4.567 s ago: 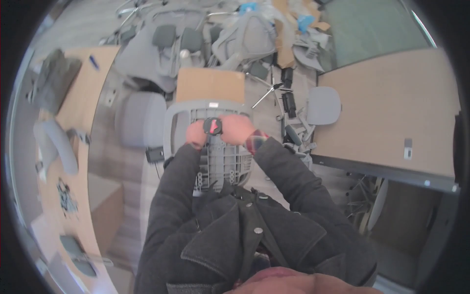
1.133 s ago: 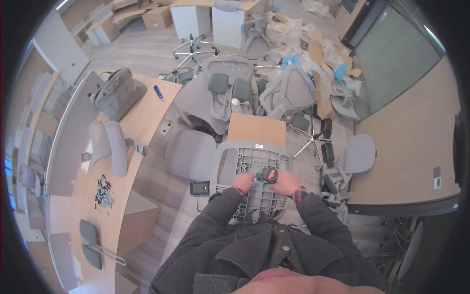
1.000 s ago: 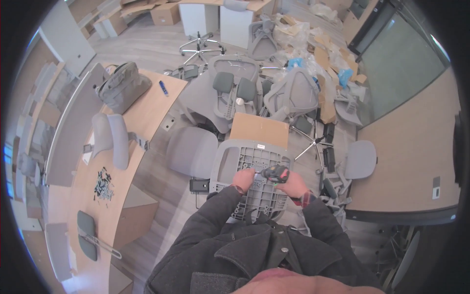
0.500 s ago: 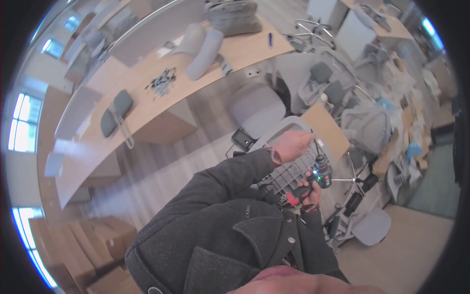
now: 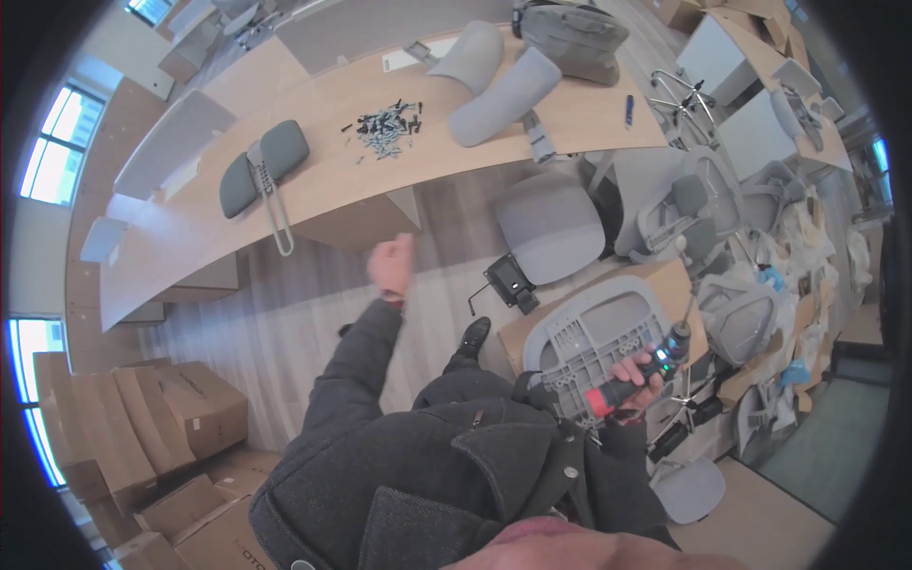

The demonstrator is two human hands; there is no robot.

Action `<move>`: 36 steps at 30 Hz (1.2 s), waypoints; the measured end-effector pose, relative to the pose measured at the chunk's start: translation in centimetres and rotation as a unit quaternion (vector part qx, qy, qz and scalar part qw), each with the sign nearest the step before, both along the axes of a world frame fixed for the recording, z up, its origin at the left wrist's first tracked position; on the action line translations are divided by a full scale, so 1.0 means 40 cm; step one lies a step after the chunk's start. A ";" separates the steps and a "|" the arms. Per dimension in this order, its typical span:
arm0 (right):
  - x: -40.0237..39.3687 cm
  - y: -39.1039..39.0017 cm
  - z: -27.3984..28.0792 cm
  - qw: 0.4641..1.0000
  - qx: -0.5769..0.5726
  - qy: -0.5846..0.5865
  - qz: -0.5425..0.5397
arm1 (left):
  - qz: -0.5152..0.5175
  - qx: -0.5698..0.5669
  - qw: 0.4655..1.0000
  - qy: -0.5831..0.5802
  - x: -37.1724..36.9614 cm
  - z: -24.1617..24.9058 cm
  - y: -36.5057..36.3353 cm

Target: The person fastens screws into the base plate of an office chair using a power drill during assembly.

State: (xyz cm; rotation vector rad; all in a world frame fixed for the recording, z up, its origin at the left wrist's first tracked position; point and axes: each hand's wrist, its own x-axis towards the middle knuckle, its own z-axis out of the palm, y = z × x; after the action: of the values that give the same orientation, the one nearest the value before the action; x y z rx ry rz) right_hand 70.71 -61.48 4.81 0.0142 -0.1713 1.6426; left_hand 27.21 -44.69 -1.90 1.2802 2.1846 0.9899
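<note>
My right hand (image 5: 638,378) grips a cordless drill (image 5: 670,351), black with a red end; its lights glow and a long thin bit points up and away. Beneath it lies a grey plastic chair part (image 5: 608,332) with a ribbed frame, on top of a cardboard box (image 5: 674,285). Out over the floor to the left, my left hand (image 5: 391,266) is apart from everything, its fingers curled in with nothing visible in them. The desk edge is just beyond that hand. A pile of loose screws (image 5: 388,128) lies on the desk (image 5: 332,180).
Also on the desk are dark green pads (image 5: 264,169), grey chair pieces (image 5: 503,95), a bag (image 5: 575,43) and a blue marker (image 5: 629,112). A chair seat (image 5: 551,228) lies on the floor ahead. Chair parts crowd the right; cardboard boxes (image 5: 180,408) stand at the left.
My left hand has left the drill bit and chair part and swung left toward the desk. My right hand still holds the drill, now slightly lower and farther right. The view has shifted left.
</note>
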 end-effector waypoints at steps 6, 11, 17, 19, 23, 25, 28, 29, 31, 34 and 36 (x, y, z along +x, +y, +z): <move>-0.061 0.082 0.006 0.996 -0.058 -0.072 0.011 | 0.310 -0.188 0.931 0.055 -0.647 -0.110 0.011; -0.106 0.144 -0.017 0.987 -0.108 -0.117 0.029 | 0.311 -0.330 0.884 0.115 -0.812 -0.054 0.125; -0.143 0.204 -0.026 0.967 -0.160 -0.184 0.072 | 0.238 -0.449 0.855 0.102 -0.914 -0.102 0.207; -0.147 0.212 -0.026 0.959 -0.182 -0.201 0.078 | 0.214 -0.446 0.864 0.093 -0.936 -0.109 0.194; -0.171 0.226 -0.022 0.944 -0.229 -0.223 0.078 | 0.201 -0.382 0.899 0.077 -1.002 -0.164 0.173; -0.177 0.229 -0.031 0.941 -0.246 -0.220 0.072 | 0.114 -0.363 0.908 0.173 -1.064 -0.209 0.140; -0.160 0.207 -0.033 0.944 -0.247 -0.207 0.064 | 0.052 -0.306 0.924 0.224 -1.051 -0.219 0.091; -0.157 0.206 -0.041 0.951 -0.228 -0.198 0.069 | 0.127 -0.278 0.943 0.136 -1.027 -0.192 0.076; -0.155 0.204 -0.047 0.957 -0.211 -0.182 0.075 | 0.183 -0.217 0.958 0.048 -0.926 -0.120 0.023; -0.146 0.185 -0.039 0.963 -0.199 -0.167 0.072 | 0.203 -0.146 0.964 -0.095 -0.730 -0.041 -0.109; -0.114 0.136 -0.036 0.967 -0.191 -0.164 0.038 | 0.179 -0.138 0.953 -0.202 -0.588 0.001 -0.198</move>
State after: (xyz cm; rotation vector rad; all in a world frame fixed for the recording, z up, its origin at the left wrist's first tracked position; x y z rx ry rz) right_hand 66.17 -56.03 3.36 -0.5531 -0.1032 1.7239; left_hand 3.68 -52.59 -1.88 0.5095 2.1617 0.9329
